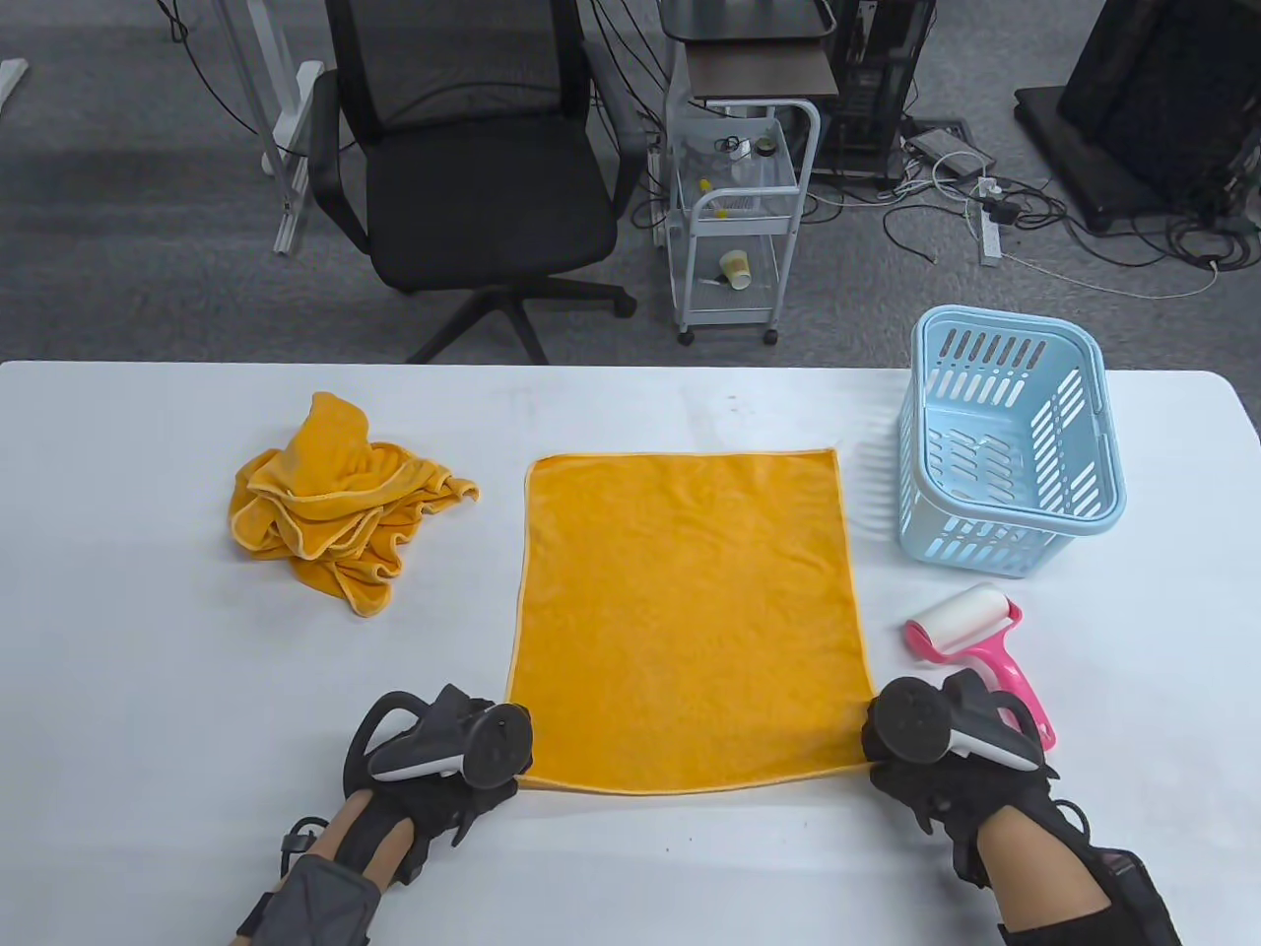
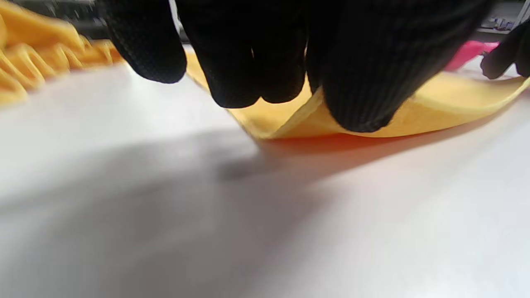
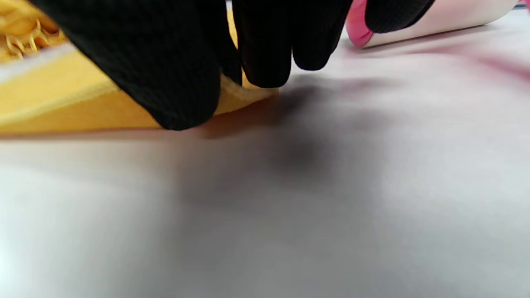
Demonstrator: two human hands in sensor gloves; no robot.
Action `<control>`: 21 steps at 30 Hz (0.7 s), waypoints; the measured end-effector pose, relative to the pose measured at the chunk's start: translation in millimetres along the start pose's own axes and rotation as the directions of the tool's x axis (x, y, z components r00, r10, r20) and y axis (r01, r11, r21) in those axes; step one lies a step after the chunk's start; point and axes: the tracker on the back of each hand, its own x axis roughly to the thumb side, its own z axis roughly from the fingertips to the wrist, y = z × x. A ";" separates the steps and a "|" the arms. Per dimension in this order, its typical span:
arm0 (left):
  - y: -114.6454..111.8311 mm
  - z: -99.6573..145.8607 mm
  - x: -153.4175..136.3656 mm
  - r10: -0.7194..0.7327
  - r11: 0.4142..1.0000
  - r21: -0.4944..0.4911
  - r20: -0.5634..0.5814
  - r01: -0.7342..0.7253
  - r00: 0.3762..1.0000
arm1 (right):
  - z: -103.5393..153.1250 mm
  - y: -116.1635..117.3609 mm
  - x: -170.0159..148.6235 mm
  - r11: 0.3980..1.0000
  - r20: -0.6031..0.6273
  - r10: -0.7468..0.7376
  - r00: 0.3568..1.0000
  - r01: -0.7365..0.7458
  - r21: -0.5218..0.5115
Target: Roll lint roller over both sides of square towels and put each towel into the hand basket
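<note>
Table view shows us an orange square towel [image 1: 687, 616] spread flat mid-table. Our left hand [image 1: 443, 754] pinches its near left corner, and our right hand [image 1: 931, 749] pinches the near right one; in both wrist views we see thumb and fingers [image 2: 248, 62] clamping the lifted edge. A pink lint roller [image 1: 970, 641] lies just beside our right hand, with the empty blue hand basket [image 1: 1010, 448] behind it. More crumpled orange towels [image 1: 335, 498] sit heaped well to the left.
</note>
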 end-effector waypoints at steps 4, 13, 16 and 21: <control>53.9 30.4 2.5 -0.018 0.992 0.128 -0.005 0.019 1.000 | 24.7 -42.0 -7.6 0.989 0.036 -0.105 0.994 0.108 -0.103; 170.3 138.9 18.4 -0.113 0.887 0.446 -0.044 0.121 0.993 | 116.0 -143.3 14.3 0.947 0.205 -0.112 0.972 0.167 -0.274; 204.8 171.8 24.0 -0.154 0.836 0.520 -0.088 0.178 0.984 | 147.9 -185.7 30.2 0.922 0.249 -0.062 0.967 0.150 -0.356; 257.5 205.4 24.0 -0.157 0.757 0.614 -0.160 0.223 0.975 | 177.4 -253.4 51.0 0.881 0.273 -0.030 0.961 0.155 -0.447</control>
